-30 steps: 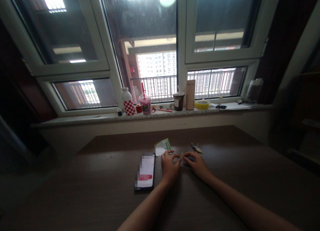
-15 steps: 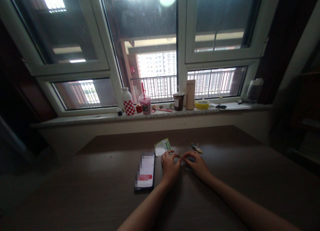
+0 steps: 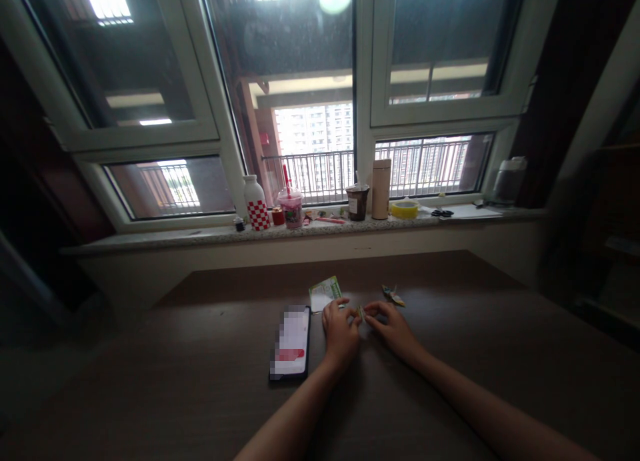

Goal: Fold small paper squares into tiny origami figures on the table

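Between my fingertips is a small folded piece of paper (image 3: pixel 361 312), partly covered, yellowish-green in colour. My left hand (image 3: pixel 343 329) pinches it from the left, with the wrist low over the table. On the other side, my right hand (image 3: pixel 390 322) has thumb and fingertips on its right edge. Behind my left hand lies a green and white printed paper (image 3: pixel 325 294), partly hidden by the fingers. A small colourful folded paper piece (image 3: pixel 393 295) rests beyond my right hand. To the left of my left hand, a phone (image 3: pixel 291 343) lies face up, its screen lit and partly pixelated.
The brown table (image 3: pixel 200 341) reaches to the wall under the window. Along the stone sill (image 3: pixel 210 236) stand a checkered bottle (image 3: pixel 259 208), a pink drink cup (image 3: pixel 291 208), a dark drink cup (image 3: pixel 357 202), a tan flask (image 3: pixel 381 189), yellow tape (image 3: pixel 404 210) and scissors (image 3: pixel 442 213).
The fingers of both hands have shifted slightly around the small paper piece, and a little more of it shows. The phone and the other papers lie where they were.
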Tool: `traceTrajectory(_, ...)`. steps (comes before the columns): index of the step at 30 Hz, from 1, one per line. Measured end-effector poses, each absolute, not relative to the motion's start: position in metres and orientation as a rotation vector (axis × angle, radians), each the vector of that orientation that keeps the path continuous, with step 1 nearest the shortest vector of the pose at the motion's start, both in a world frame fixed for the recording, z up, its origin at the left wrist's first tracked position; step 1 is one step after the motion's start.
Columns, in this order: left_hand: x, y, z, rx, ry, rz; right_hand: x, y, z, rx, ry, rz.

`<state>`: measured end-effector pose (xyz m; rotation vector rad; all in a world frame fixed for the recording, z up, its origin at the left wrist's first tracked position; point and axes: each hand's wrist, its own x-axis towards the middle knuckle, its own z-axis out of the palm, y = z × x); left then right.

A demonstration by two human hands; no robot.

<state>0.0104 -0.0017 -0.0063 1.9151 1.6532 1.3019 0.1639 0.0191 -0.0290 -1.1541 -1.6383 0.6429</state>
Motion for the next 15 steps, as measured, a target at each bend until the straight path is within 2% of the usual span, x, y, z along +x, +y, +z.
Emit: traceTrajectory(15,0.0085,-0.001,-0.0071,1.889,1.64,1.337,0.1674,0.0214,-0.0287,-1.236,-1.74,0.53)
